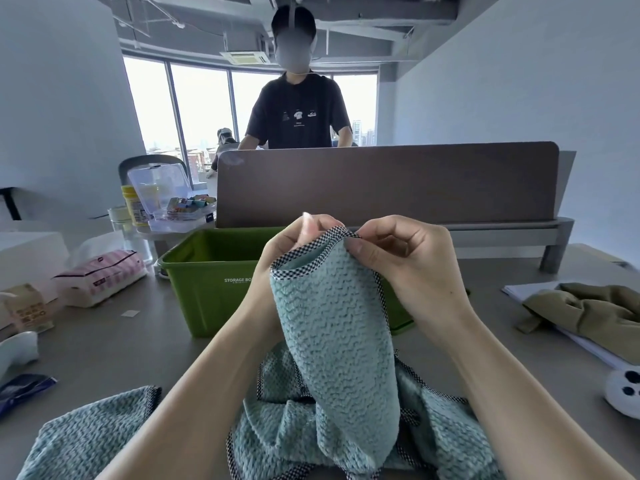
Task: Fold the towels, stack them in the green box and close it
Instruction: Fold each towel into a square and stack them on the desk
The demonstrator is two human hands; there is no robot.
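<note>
Well to the left of the hands and nearer the person, one teal towel (90, 434) lies flat on the tabletop (104, 348). I'd guess it is parked there so it doesn't tangle with the one being worked. Beyond the left hand sits the green box (207, 282), open-topped and just behind the work, close enough that a folded towel could go straight in. What shows of its inside holds no towel, and the part behind the hands is hidden.

The left hand (294, 244) pinches the checked hem at the top of the lifted towel (332, 323), fingers curled in. Almost touching it, the right hand (408, 261) pinches the same hem between thumb and forefinger. Held up like this, the towel hangs as a loose tube between the forearms. Its lower end trails into a rumpled heap (433, 427) of the same cloth below the wrists — one towel or several, I can't tell.

The reason looks plain: the person seems to be working along the hem to find a corner, so the cloth can be spread and folded square. Folding looks barely begun.

Far to the right of the right hand, an olive cloth (588, 313) lies apart from all this.
</note>
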